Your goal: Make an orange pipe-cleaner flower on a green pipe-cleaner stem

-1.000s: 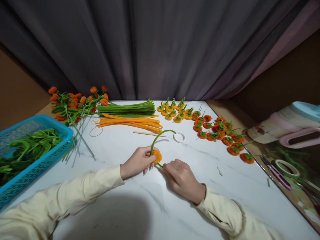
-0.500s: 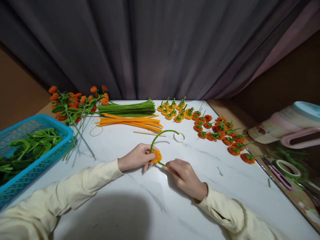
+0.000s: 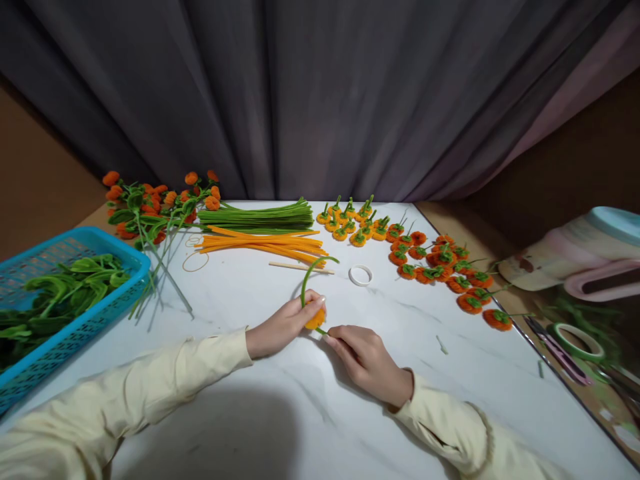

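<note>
Near the middle of the white table, my left hand (image 3: 289,323) pinches a yellow-orange fuzzy flower (image 3: 315,317). A green fuzzy stem (image 3: 305,283) curves up from the flower and bends over to the right at its top. My right hand (image 3: 365,357) is closed on the short green end that sticks out at the flower's lower right. Behind the hands lie a thin wooden stick (image 3: 295,267), a bundle of orange stems (image 3: 260,241) and a bundle of green stems (image 3: 260,216). A white ring of tape (image 3: 361,275) lies behind my right hand.
A blue basket (image 3: 107,300) of green leaves stands at the left, with orange flowers (image 3: 150,200) behind it. Several yellow flower heads (image 3: 358,237) and orange ones (image 3: 470,303) lie at the back and right. Pink-handled scissors (image 3: 563,353), green tape (image 3: 575,341) and a large bottle (image 3: 560,250) are far right.
My left thumb has moved up over the flower, covering part of it. The curved stem's free end has swung left, away from the white ring. My right hand has shifted slightly left.
</note>
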Tool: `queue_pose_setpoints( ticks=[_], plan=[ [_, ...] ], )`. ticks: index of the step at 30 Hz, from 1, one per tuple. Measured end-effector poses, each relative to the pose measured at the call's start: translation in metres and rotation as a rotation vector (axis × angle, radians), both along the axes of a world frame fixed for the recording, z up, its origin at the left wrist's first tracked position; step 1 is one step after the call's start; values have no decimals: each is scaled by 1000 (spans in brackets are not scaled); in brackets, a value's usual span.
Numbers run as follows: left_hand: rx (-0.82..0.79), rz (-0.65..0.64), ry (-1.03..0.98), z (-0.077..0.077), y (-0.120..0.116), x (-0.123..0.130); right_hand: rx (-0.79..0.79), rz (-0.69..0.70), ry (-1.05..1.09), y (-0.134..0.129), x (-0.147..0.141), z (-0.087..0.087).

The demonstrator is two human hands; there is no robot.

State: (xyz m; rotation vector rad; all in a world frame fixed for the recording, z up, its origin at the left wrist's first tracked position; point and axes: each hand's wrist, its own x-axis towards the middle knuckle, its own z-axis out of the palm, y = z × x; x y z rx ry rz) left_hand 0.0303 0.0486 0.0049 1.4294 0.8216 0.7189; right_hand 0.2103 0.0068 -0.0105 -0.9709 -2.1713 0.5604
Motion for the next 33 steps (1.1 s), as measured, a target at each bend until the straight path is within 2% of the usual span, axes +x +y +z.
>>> queue_pose_setpoints(
  ticks=[2,7,13,18,24,33],
  plan=[
    [-7,56,69,-1,-1,1,10,-11,2,-1,0,0],
    [-132,49,129,-6,-2,1,72,-15,-1,-1,0,-1],
    [-298,46,-75,-3,-2,5,75,-18,-13,1,0,-3],
    [-270,113,-93,0,-6,9,113,-2,-29,0,-2,-2],
    [-382,160,-50,-2,-4,10,101,2,31,0,-2,-3],
    [-393,119,-160,-3,1,8,58,-38,41,1,-2,1]
  ],
)
